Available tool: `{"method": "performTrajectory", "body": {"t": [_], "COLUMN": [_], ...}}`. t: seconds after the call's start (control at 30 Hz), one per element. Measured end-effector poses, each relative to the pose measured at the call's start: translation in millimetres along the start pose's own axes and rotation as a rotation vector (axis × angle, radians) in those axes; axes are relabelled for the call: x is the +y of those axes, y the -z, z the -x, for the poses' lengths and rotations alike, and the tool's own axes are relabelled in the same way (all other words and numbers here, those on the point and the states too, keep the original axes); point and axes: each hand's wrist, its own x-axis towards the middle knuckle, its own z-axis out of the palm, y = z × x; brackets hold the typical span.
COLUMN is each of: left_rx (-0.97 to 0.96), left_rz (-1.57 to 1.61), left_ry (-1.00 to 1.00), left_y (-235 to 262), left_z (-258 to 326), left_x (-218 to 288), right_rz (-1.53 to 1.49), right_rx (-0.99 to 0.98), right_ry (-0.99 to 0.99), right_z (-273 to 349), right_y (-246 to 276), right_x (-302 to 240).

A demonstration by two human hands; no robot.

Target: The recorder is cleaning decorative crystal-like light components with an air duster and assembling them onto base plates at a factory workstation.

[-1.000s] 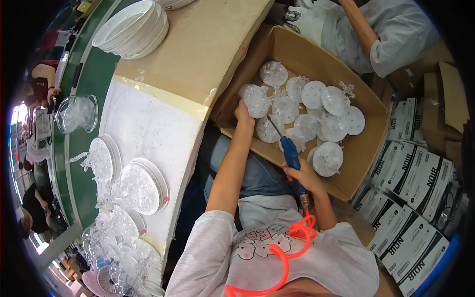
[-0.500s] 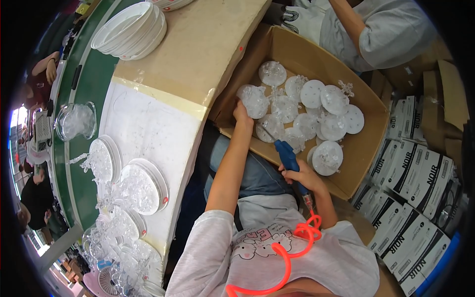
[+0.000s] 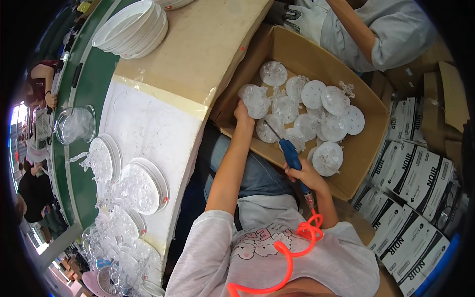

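Observation:
My left hand (image 3: pixel 242 115) is closed on the edge of a transparent plastic piece (image 3: pixel 255 100) with a round base, held over the near left side of a cardboard box (image 3: pixel 368 161). In my right hand (image 3: pixel 308 176) is a blue air blow gun (image 3: pixel 290 154) with a thin metal nozzle, fed by a red coiled hose (image 3: pixel 285 247). Its nozzle points up and left, with the tip a little below the held piece. Several similar round pieces (image 3: pixel 333 127) with clear knobbly parts lie in the box. My right fingers wrap the gun's body.
On the white table board (image 3: pixel 143 109) at left are round discs with clear parts (image 3: pixel 141 185) and a stack of white bowls (image 3: pixel 129 29). A green conveyor (image 3: pixel 74 163) runs beyond. Another person's arm (image 3: pixel 354 27) is at the box's far side; white cartons (image 3: pixel 410 183) stand right.
The blow gun and my right hand have shifted slightly right and down, and more of the nozzle shows. My left hand and its piece have hardly moved.

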Motion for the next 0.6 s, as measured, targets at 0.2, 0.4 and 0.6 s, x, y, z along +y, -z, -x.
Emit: {"method": "performTrajectory", "body": {"t": [0.2,0.4,0.6], "left_rx": [-0.008,-0.004,-0.005], "left_rz": [0.011,0.014,0.029], "left_ry": [0.007,0.019,-0.001], "left_y": [-2.1,0.3,3.9], "left_z": [3.6,-2.6,-8.5], "left_x": [0.0,-0.1,-5.0], "right_rz": [-0.059,-0.218,-0.204], "right_rx": [0.013,-0.098,0.039], "right_ry": [0.008,-0.006,0.066], "right_z": [3.9,9.4,9.5], "right_y": [6.8,9.0,0.9], "right_x": [5.5,-5.1,-11.7]}}
